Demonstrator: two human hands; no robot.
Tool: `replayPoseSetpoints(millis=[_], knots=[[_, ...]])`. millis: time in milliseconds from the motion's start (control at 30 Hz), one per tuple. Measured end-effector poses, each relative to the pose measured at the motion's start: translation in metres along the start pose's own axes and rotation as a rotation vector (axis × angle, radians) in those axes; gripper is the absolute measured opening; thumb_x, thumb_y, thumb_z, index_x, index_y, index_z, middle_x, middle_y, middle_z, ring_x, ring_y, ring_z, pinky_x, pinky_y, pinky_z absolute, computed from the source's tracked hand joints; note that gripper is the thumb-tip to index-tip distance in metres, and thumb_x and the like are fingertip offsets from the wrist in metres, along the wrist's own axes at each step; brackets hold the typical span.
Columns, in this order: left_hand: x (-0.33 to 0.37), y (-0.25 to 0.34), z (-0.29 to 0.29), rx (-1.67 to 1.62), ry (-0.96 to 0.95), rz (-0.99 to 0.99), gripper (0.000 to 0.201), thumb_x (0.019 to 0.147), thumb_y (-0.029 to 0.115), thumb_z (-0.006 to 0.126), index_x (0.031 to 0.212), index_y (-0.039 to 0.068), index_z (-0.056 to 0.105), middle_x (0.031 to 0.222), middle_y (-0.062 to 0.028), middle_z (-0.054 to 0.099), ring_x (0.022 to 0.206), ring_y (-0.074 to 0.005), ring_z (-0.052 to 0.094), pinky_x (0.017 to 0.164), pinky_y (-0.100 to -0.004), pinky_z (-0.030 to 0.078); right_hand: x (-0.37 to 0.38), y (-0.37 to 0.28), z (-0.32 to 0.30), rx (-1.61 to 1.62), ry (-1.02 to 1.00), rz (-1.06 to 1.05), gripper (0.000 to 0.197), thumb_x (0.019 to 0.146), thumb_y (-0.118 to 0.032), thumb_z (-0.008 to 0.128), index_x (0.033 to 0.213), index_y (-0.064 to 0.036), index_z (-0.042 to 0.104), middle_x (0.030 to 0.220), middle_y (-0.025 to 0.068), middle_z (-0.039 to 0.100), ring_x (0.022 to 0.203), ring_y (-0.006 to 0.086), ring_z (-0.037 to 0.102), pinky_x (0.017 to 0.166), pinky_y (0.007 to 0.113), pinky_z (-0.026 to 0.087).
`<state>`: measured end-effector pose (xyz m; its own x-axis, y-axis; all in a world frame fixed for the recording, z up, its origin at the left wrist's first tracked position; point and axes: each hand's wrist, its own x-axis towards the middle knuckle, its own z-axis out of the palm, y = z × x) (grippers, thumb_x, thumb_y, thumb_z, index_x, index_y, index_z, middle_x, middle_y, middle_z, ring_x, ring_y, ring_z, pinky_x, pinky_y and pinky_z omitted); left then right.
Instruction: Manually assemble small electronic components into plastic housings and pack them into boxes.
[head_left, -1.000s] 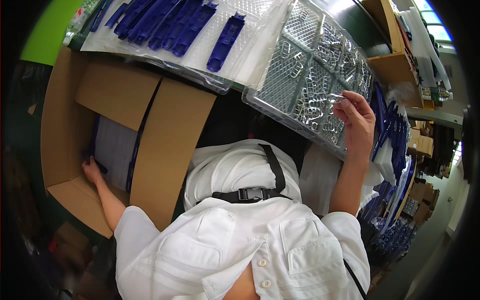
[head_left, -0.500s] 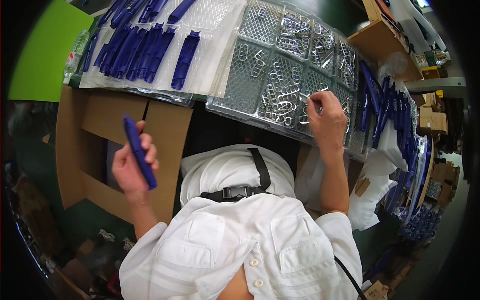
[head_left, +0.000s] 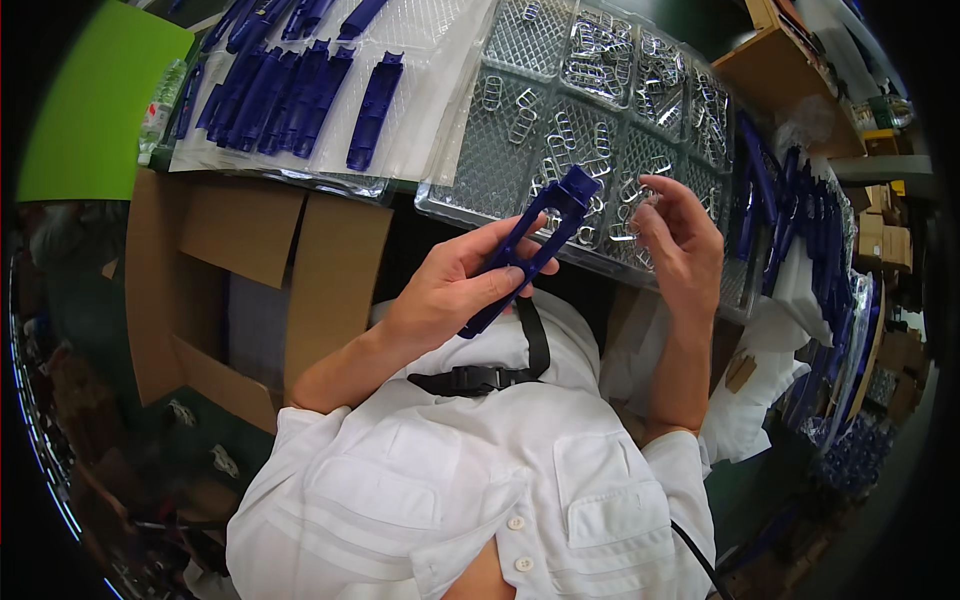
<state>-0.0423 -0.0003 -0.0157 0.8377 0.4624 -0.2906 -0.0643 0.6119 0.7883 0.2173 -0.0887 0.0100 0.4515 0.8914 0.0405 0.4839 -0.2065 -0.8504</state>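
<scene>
My left hand [head_left: 455,290] grips a long dark-blue plastic part [head_left: 535,240], held slanted with its forked end up toward the tray. My right hand [head_left: 680,240] is raised beside that end, fingertips pinched on a small metal clip [head_left: 650,200] that is hard to make out. Behind both hands lies a clear plastic compartment tray [head_left: 500,160] holding several metal clips.
A sheet [head_left: 420,110] with a row of several blue parts [head_left: 290,95] lies at the upper left. An open cardboard box [head_left: 250,290] stands to my left. More blue parts [head_left: 800,230] and white foam pieces pile up at the right; wooden shelving sits behind them.
My left hand came out of the box with a blue part and brought it to the middle. My right hand lifted off the clip tray and moved to the part's upper end.
</scene>
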Motion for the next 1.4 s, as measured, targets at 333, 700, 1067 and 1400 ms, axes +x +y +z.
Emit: replayPoseSetpoints(millis=[333, 700, 1067, 1400], knots=[[0.009, -0.012, 0.012, 0.138, 0.014, 0.137, 0.049, 0.107, 0.002, 0.052, 0.155, 0.004, 0.044, 0.108, -0.0106, 0.069, 0.081, -0.0091, 0.063, 0.070, -0.0224, 0.052, -0.036, -0.048, 0.014, 0.244, 0.030, -0.367, 0.030, 0.082, 0.015, 0.075, 0.109, 0.0021, 0.073, 0.104, 0.0131, 0.070, 0.091, 0.0172, 0.068, 0.073, 0.028, 0.055], [0.012, -0.016, 0.019, 0.205, 0.021, 0.144, 0.042, 0.106, -0.001, 0.052, 0.147, 0.001, 0.052, 0.101, -0.0077, 0.070, 0.074, -0.0067, 0.058, 0.066, -0.0224, 0.049, -0.030, -0.043, 0.036, -0.188, 0.216, -0.438, 0.017, 0.076, -0.004, 0.085, 0.092, -0.0055, 0.077, 0.143, 0.0177, 0.062, 0.133, 0.0336, 0.057, 0.103, 0.044, 0.042], [0.016, -0.020, 0.013, 0.312, 0.119, 0.176, 0.037, 0.100, 0.002, 0.058, 0.137, -0.001, 0.060, 0.089, -0.0059, 0.073, 0.068, -0.0075, 0.062, 0.061, -0.0248, 0.052, -0.020, -0.039, 0.040, -0.350, 0.103, -0.519, 0.017, 0.076, 0.000, 0.081, 0.083, -0.0008, 0.067, 0.129, 0.0204, 0.064, 0.113, 0.0371, 0.064, 0.089, 0.045, 0.053], [0.013, -0.024, 0.009, 0.412, 0.102, 0.297, 0.031, 0.099, 0.003, 0.058, 0.129, -0.001, 0.062, 0.084, -0.0064, 0.073, 0.063, -0.0095, 0.064, 0.058, -0.0267, 0.051, -0.030, -0.053, 0.053, -0.139, 0.316, -0.290, 0.039, 0.084, 0.006, 0.077, 0.120, -0.0013, 0.064, 0.134, 0.0163, 0.065, 0.115, 0.0238, 0.068, 0.093, 0.035, 0.056]])
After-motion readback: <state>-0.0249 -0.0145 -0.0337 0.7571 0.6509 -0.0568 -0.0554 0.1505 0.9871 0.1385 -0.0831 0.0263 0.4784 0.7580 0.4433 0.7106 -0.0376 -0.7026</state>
